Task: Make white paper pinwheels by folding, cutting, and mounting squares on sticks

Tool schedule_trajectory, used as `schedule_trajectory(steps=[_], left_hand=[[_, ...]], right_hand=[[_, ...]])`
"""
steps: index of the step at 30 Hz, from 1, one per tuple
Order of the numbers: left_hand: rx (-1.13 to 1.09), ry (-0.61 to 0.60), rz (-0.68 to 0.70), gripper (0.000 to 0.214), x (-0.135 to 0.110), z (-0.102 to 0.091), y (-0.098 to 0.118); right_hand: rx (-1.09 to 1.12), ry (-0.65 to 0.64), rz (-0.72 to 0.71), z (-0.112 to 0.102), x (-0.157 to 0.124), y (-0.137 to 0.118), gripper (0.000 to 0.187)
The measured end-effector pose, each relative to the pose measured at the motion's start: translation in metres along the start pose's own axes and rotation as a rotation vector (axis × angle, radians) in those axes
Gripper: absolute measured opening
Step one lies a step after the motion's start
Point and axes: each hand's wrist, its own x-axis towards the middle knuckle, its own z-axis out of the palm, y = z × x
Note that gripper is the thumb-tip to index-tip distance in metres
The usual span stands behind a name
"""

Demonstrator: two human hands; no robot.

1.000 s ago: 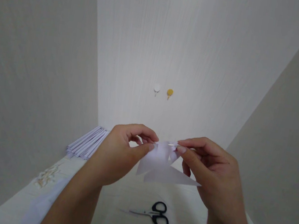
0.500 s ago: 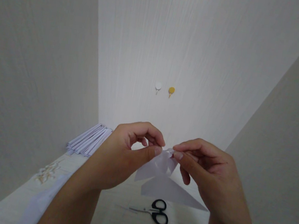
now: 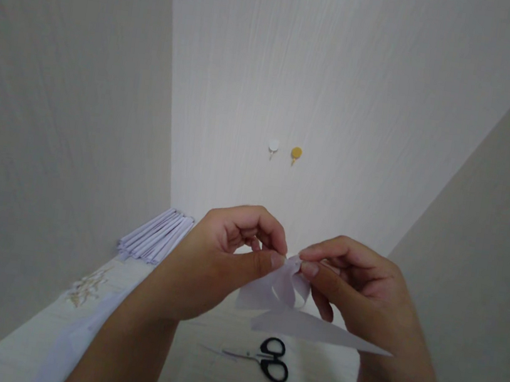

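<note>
Both of my hands hold one folded piece of white paper [image 3: 282,296] in the air above a white table [image 3: 209,380]. My left hand [image 3: 221,262] pinches its upper left part between thumb and fingers. My right hand [image 3: 354,293] pinches the upper right part, fingertips almost meeting the left ones. A long pointed flap of the paper sticks out to the right under my right hand. Black-handled scissors [image 3: 266,360] lie shut on the table right below the paper.
A stack of folded white paper pieces [image 3: 155,243] lies at the table's back left by the wall. Small pale scraps [image 3: 84,287] lie near the left edge. Two round wall hooks, white [image 3: 273,147] and yellow [image 3: 296,153], hang ahead. Walls close in on both sides.
My fingertips have come closer together on the paper's top. The paper has dropped a little and its pointed flap now reaches further right.
</note>
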Motion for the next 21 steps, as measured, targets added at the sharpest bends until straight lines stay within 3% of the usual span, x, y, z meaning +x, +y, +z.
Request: schedule_trajectory(steps=[12, 21], left_hand=[[-0.038, -0.043, 0.012, 0.005, -0.0001, -0.0004, -0.0013], [-0.016, -0.041, 0.039, 0.004, 0.0016, -0.0015, -0.0005]], right_hand=[[0.044, -0.072, -0.012, -0.0007, 0.0033, -0.0003, 0.006], [-0.115, -0.008, -0.095, -0.0022, -0.0001, -0.0019, 0.004]])
